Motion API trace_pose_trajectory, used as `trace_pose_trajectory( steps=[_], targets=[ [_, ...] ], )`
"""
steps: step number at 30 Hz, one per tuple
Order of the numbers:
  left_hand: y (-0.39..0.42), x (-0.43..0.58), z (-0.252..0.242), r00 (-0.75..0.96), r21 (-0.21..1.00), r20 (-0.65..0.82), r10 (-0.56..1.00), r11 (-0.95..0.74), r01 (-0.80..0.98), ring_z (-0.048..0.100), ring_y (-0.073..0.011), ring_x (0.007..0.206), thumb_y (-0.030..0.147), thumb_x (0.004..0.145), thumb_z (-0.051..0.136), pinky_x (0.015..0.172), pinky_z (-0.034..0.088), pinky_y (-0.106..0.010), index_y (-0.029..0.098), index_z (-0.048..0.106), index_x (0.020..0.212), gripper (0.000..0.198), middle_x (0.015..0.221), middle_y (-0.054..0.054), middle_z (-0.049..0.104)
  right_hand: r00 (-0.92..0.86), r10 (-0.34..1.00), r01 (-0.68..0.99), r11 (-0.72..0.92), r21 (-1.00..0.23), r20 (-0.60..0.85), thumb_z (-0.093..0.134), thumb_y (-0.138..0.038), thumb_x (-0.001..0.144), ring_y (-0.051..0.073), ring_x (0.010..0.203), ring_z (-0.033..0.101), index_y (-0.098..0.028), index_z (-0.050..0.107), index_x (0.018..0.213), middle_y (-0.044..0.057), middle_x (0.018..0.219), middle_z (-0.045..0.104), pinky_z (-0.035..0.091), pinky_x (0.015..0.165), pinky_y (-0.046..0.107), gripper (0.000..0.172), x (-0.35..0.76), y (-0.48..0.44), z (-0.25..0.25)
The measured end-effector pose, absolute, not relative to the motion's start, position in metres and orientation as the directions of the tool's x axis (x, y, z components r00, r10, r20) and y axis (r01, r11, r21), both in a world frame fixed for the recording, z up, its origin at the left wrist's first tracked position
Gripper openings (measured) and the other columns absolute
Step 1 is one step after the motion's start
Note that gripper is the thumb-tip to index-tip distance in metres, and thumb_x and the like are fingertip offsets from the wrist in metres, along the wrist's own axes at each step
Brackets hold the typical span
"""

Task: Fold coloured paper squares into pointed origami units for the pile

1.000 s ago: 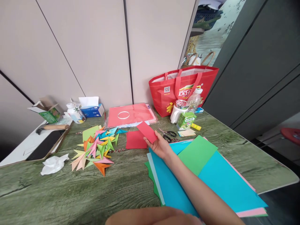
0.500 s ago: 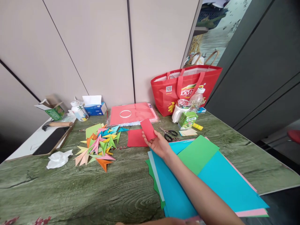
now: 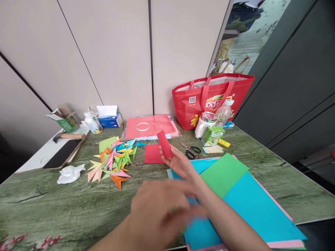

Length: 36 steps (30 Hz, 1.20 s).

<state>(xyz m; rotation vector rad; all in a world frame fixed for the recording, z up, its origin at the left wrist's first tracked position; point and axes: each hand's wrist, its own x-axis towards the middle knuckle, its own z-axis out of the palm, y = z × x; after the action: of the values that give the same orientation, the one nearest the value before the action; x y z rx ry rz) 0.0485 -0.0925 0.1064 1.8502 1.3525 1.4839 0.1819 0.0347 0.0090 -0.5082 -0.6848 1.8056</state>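
A small folded piece of red paper [image 3: 164, 143] is held up at an angle by my right hand [image 3: 179, 163], fingers behind it and thumb along its edge. A flat red paper sheet [image 3: 152, 154] lies on the table just behind and left of that hand. My left hand [image 3: 163, 205] hangs in front of the right forearm, and motion smears its fingers. Under the right arm is a stack of large coloured sheets, with a blue sheet [image 3: 256, 205] and a green sheet [image 3: 225, 174] on top. Folded paper pieces [image 3: 115, 160] in several colours are heaped at left.
Scissors [image 3: 190, 150], a green box [image 3: 213, 135], a white mug [image 3: 205, 125] and a plastic bottle [image 3: 224, 112] stand or lie before a red bag [image 3: 184, 108]. Further left are crumpled tissue [image 3: 70, 174], a phone [image 3: 62, 153], a hammer [image 3: 70, 136] and a tissue box [image 3: 111, 120].
My left hand has come up from the bottom edge into view, blurred. The red paper in my right hand has turned and looks narrower. The view has shifted slightly.
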Motion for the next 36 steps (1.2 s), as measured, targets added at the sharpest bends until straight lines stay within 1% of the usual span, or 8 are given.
trace_pose_trajectory(
  steps=[2,5,9,13,20,23,26,36],
  targets=[
    [-0.062,0.057,0.097,-0.019,0.858,0.419,0.908,-0.389,0.335,0.063,-0.0212,0.06,0.034,0.062,0.065,0.055,0.052,-0.034,0.028,0.064,0.053,0.011,0.061,-0.002,0.067,-0.319,0.948,-0.694,-0.227,-0.683,0.01,0.059,-0.026,0.073,0.016,0.097,0.058,-0.023,0.051,0.113,0.005,0.11,0.06,0.045,0.085,0.032,0.041,0.181,0.032,0.012],
    [-0.025,0.053,0.067,-0.09,0.986,0.151,0.985,-0.144,0.08,0.06,-0.0169,0.05,0.028,0.065,0.063,0.05,0.05,-0.028,0.018,0.061,0.058,0.012,0.052,-0.002,0.063,-0.312,0.95,-0.67,-0.202,-0.714,0.025,0.064,-0.023,0.067,0.019,0.101,0.055,-0.024,0.052,0.112,0.006,0.116,0.056,0.045,0.085,0.035,0.046,0.179,0.028,0.016],
    [-0.005,0.035,0.035,-0.063,0.995,-0.029,0.998,0.023,-0.095,0.061,-0.016,0.049,0.032,0.065,0.064,0.047,0.049,-0.026,0.013,0.06,0.063,0.019,0.058,-0.005,0.066,-0.319,0.947,-0.638,-0.189,-0.747,0.032,0.069,-0.021,0.062,0.02,0.101,0.054,-0.024,0.054,0.11,0.006,0.118,0.054,0.044,0.085,0.036,0.051,0.173,0.025,0.016],
    [-0.001,0.025,0.026,-0.025,0.99,-0.036,0.999,0.032,-0.137,0.063,-0.0166,0.052,0.032,0.064,0.065,0.049,0.05,-0.026,0.012,0.061,0.068,0.021,0.067,-0.007,0.068,-0.302,0.952,-0.577,-0.137,-0.805,0.054,0.072,-0.02,0.058,0.02,0.108,0.05,-0.025,0.054,0.111,0.006,0.117,0.055,0.039,0.092,0.039,0.056,0.169,0.023,0.013],
    [0.003,0.018,0.013,-0.056,0.973,-0.099,0.993,0.085,-0.213,0.06,-0.013,0.045,0.024,0.057,0.071,0.047,0.048,-0.023,0.014,0.053,0.058,0.021,0.05,0.0,0.062,-0.264,0.959,-0.431,-0.021,-0.902,0.104,0.075,-0.018,0.052,0.023,0.116,0.043,-0.022,0.053,0.112,0.008,0.119,0.054,0.033,0.097,0.042,0.064,0.165,0.022,0.009],
    [0.003,0.019,0.013,-0.033,0.972,-0.07,0.997,0.061,-0.226,0.06,-0.0133,0.045,0.023,0.055,0.072,0.044,0.048,-0.024,0.015,0.054,0.07,0.025,0.06,0.001,0.063,-0.252,0.96,-0.417,0.004,-0.909,0.12,0.076,-0.017,0.051,0.023,0.116,0.042,-0.022,0.054,0.111,0.007,0.12,0.053,0.034,0.097,0.041,0.064,0.165,0.023,0.008],
    [0.002,0.023,0.017,-0.031,0.977,-0.039,0.999,0.031,-0.209,0.061,-0.0146,0.047,0.025,0.053,0.072,0.039,0.046,-0.024,0.014,0.056,0.087,0.039,0.078,-0.004,0.065,-0.264,0.958,-0.413,-0.007,-0.911,0.113,0.075,-0.018,0.052,0.023,0.115,0.044,-0.022,0.054,0.111,0.008,0.12,0.053,0.035,0.096,0.041,0.062,0.165,0.022,0.008],
    [0.004,0.02,0.014,-0.018,0.982,-0.025,1.0,0.021,-0.188,0.059,-0.0143,0.053,0.026,0.059,0.07,0.049,0.05,-0.027,0.014,0.058,0.09,0.035,0.08,-0.004,0.066,-0.348,0.936,-0.267,-0.051,-0.962,0.047,0.075,-0.026,0.053,0.026,0.106,0.051,-0.021,0.055,0.112,0.006,0.114,0.057,0.039,0.091,0.041,0.062,0.167,0.02,0.008]
  ],
)
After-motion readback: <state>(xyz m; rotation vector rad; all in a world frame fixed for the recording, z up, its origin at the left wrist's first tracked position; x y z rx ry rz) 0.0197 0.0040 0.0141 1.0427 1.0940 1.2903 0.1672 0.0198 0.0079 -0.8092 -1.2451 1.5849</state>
